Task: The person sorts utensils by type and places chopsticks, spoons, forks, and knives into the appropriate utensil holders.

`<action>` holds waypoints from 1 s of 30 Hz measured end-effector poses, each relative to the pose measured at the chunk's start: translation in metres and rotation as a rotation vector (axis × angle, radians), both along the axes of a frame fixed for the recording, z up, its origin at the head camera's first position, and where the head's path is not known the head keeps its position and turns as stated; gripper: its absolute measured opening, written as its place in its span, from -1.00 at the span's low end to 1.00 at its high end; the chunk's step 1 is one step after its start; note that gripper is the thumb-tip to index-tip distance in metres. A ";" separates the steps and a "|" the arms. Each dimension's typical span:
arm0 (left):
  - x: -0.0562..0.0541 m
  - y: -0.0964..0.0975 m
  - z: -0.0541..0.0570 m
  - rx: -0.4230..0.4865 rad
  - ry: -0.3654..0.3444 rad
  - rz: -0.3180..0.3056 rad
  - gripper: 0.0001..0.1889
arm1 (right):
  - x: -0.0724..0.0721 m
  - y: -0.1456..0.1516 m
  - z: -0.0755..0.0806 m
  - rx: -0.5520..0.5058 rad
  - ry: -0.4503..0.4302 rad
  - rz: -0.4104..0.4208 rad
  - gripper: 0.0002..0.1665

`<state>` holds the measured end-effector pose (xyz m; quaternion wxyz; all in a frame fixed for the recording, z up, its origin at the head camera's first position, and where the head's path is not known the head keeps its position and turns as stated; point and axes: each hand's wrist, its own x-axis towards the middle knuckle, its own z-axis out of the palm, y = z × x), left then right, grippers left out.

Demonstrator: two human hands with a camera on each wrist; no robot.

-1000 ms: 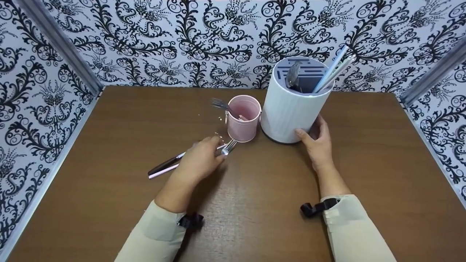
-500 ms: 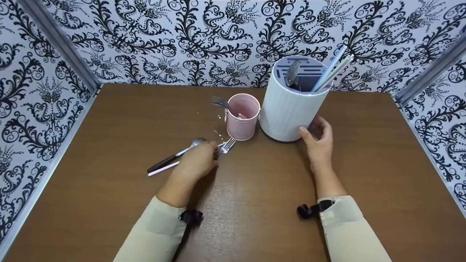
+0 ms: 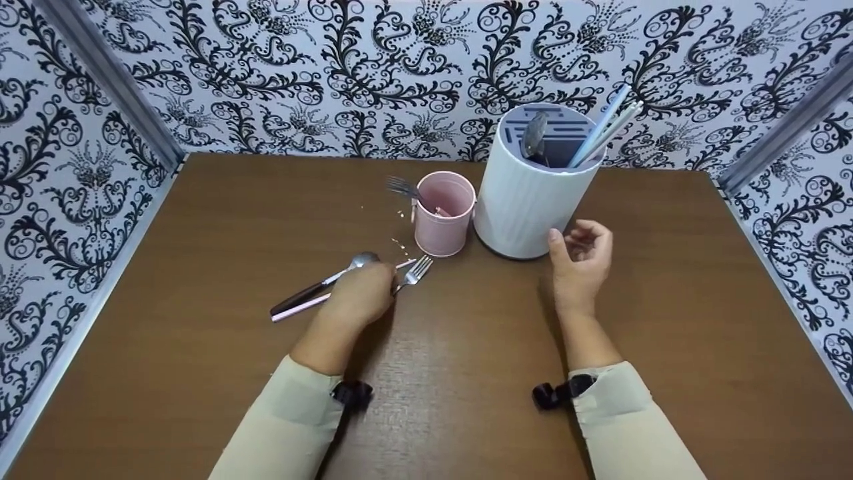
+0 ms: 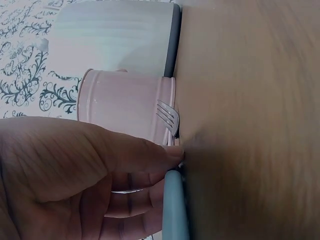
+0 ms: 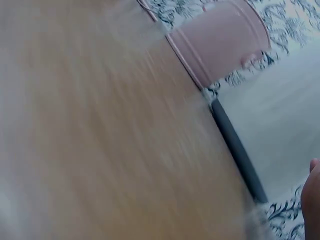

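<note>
My left hand is low over the table, its thumb and fingers pinching a fork at the neck. The fork's tines point toward the pink bucket, and its pale blue handle shows below the thumb in the left wrist view. Beside this hand lie a spoon with a dark handle and a thin pink stick, both partly covered by it. My right hand, fingers loosely bent and holding nothing, is just off the lower right side of the white utensil holder.
A fork leans out of the bucket's left side. The holder carries a spoon and several pale sticks, and it stands close against the bucket. Small crumbs lie near the bucket. A patterned wall closes off the back.
My right hand has come away from the holder and moved slightly toward me. My left hand has shifted slightly back along the fork, and its fingers have closed in on it.
</note>
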<state>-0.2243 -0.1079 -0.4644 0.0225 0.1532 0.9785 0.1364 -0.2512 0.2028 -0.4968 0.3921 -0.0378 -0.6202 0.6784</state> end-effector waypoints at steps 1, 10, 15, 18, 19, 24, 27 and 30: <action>0.000 0.000 0.000 -0.003 -0.006 -0.004 -0.85 | 0.001 -0.004 0.002 0.001 0.018 0.003 -0.60; -0.005 -0.001 0.000 -0.039 -0.100 -0.017 -0.86 | 0.004 -0.053 0.022 0.050 0.082 0.110 -0.56; -0.005 -0.001 0.000 -0.056 -0.102 -0.015 -0.85 | 0.004 -0.082 0.022 0.055 0.047 0.168 -0.36; -0.003 -0.002 0.000 -0.061 -0.102 -0.010 -0.86 | 0.007 -0.096 0.020 0.049 -0.001 0.196 -0.18; -0.002 -0.002 0.000 -0.061 -0.104 -0.008 -0.86 | 0.008 -0.099 0.019 0.047 -0.019 0.207 -0.12; 0.001 -0.002 0.002 -0.061 -0.105 -0.007 -0.87 | 0.009 -0.109 0.010 0.092 -0.095 0.255 0.04; 0.002 -0.002 0.004 -0.065 -0.096 -0.010 -0.87 | 0.006 -0.112 0.002 0.155 -0.136 0.269 0.09; 0.002 0.000 0.004 -0.068 -0.096 -0.015 -0.86 | 0.001 -0.110 -0.004 0.206 -0.168 0.273 0.15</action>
